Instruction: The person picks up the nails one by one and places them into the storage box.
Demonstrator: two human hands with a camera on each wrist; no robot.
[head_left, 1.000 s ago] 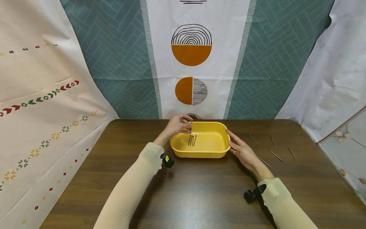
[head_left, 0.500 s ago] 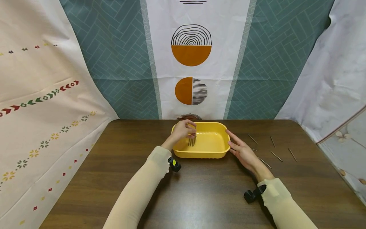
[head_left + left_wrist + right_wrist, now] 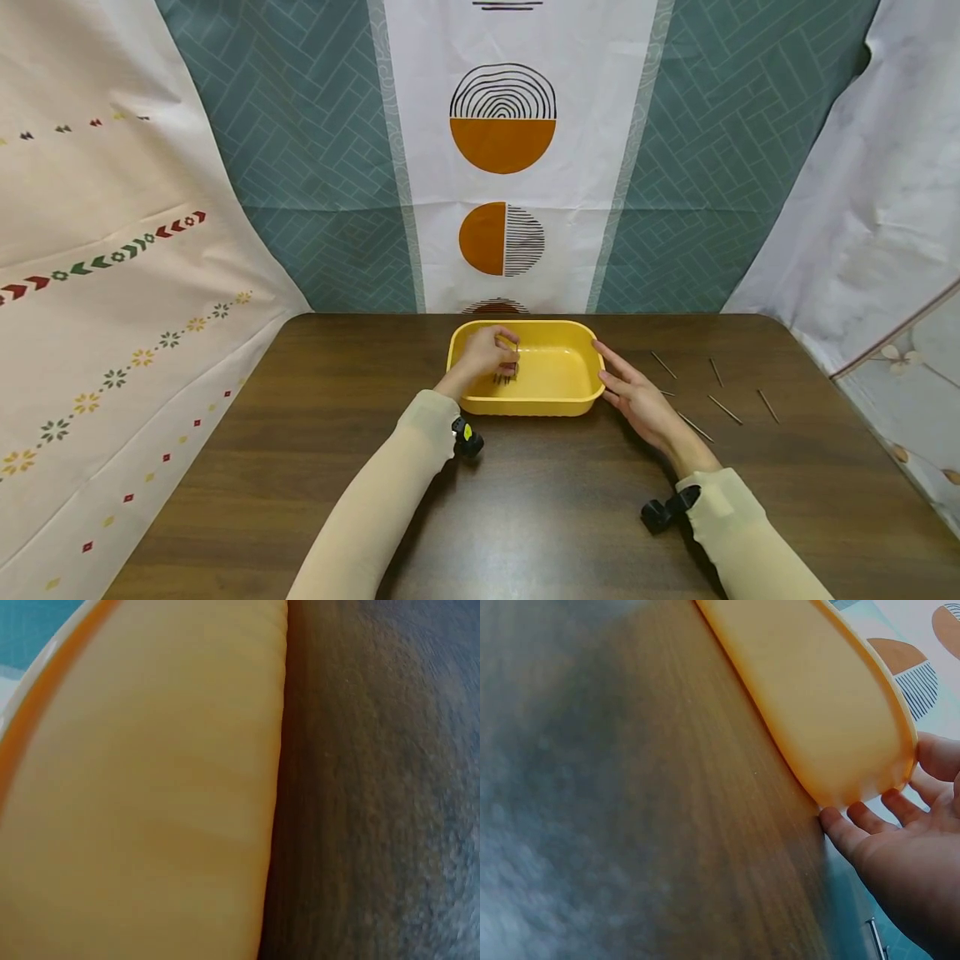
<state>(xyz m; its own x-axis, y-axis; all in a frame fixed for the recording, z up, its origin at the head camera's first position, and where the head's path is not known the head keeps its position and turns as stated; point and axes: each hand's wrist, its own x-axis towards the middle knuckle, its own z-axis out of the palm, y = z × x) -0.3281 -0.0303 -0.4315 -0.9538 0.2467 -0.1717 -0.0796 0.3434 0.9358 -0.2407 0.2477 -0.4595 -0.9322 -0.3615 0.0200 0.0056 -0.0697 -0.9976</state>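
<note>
The yellow plastic tray [image 3: 555,375] stands near the back edge of the table. My left hand [image 3: 483,352] reaches down inside its left part, thumb and fingers pinching a thin metal nail [image 3: 516,370] that points downward. Several nails [image 3: 502,380] lie side by side on the tray floor just below that hand, partly hidden by it. At the tray's right end, my right hand [image 3: 636,393] rests its fairly straight fingertips against the outer wall. The right wrist view shows these fingers [image 3: 844,829] along the tray's end. Only the tray's front wall [image 3: 150,780] and tabletop fill the left wrist view.
Several loose nails [image 3: 724,409] lie scattered on the brown wooden table [image 3: 540,508], right of the tray and around my right hand. A patterned cloth [image 3: 501,183] hangs directly behind the table's back edge, with pale cloths on both sides.
My left hand has moved right and down into the tray with the nail, now low over the nails there. The right hand and the tray have stayed in place.
</note>
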